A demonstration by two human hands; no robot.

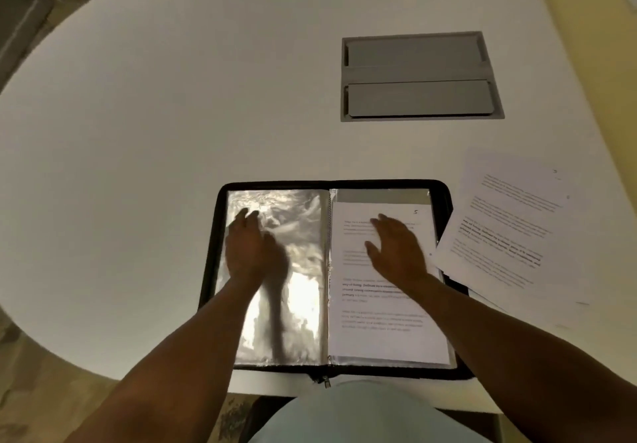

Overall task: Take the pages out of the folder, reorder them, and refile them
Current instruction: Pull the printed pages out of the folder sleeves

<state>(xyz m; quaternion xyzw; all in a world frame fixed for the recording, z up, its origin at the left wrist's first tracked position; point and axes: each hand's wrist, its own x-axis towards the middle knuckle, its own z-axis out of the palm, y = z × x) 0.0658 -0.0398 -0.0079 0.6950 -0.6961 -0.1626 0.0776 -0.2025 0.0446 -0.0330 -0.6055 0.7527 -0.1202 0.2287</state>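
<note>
I'm seeing glossy, crinkled plastic sleeves (289,270) in the black folder (448,198), matt white paper pages (506,229), a smooth matt worktop (172,115).

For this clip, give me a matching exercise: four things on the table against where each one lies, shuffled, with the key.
Things:
1. left hand
2. right hand
3. loose white printed sheets
4. grey rectangular hatch

Places:
A. set into the white round table, beyond the black zip folder
B. on the empty shiny plastic sleeve
C. on the printed page numbered 5
D. right of the folder

Pairs: 1-B, 2-C, 3-D, 4-A
</note>
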